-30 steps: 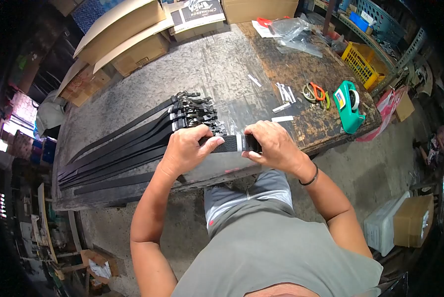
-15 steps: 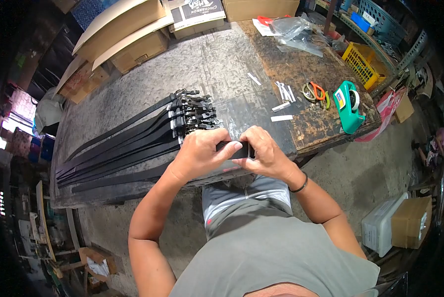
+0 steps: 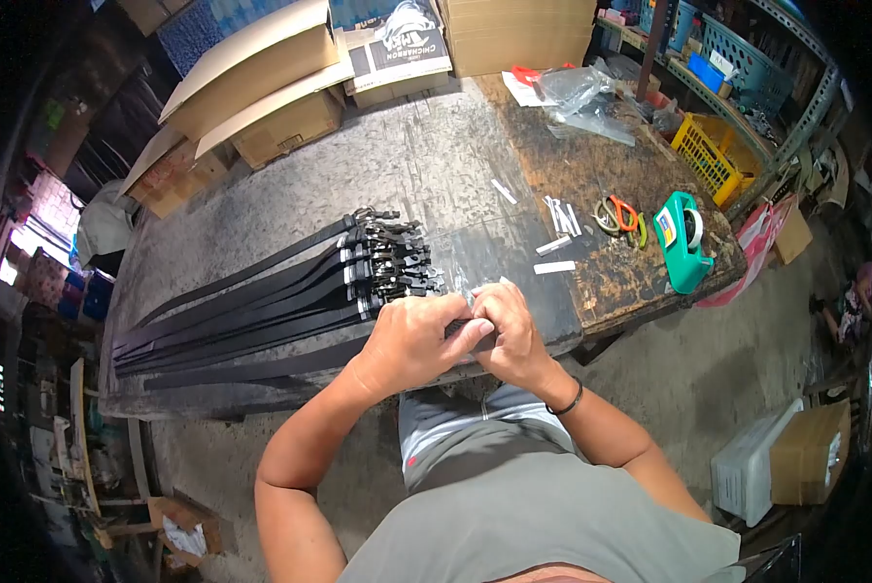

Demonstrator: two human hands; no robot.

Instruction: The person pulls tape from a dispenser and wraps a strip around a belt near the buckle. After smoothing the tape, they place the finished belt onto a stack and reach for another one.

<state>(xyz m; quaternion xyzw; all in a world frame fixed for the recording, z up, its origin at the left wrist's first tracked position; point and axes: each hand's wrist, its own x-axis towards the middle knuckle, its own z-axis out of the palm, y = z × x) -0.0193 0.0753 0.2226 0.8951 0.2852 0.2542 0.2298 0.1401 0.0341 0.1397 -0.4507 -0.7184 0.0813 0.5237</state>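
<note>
My left hand (image 3: 418, 335) and my right hand (image 3: 513, 330) meet at the table's front edge, thumbs and fingers pressed together. Both are closed on a black strap, whose end is mostly covered by the fingers. From the left hand, a flat black strap (image 3: 261, 373) trails left over the tabletop. Behind it lies a bundle of black straps (image 3: 261, 291), fanned toward the left. Metal clips (image 3: 397, 257) crowd the bundle's right end, just beyond my left hand, with white bands beside them.
White strips (image 3: 555, 267) lie right of my hands, near orange-handled scissors (image 3: 624, 215) and a green tape dispenser (image 3: 682, 243). Cardboard boxes (image 3: 280, 126) line the table's back. Clear plastic bags (image 3: 581, 97) and a yellow crate (image 3: 708, 155) are at the far right.
My fingers have closed further over the strap end, which showed between my hands before. My right wrist has turned and drawn inward. The whole view has tilted up slightly.
</note>
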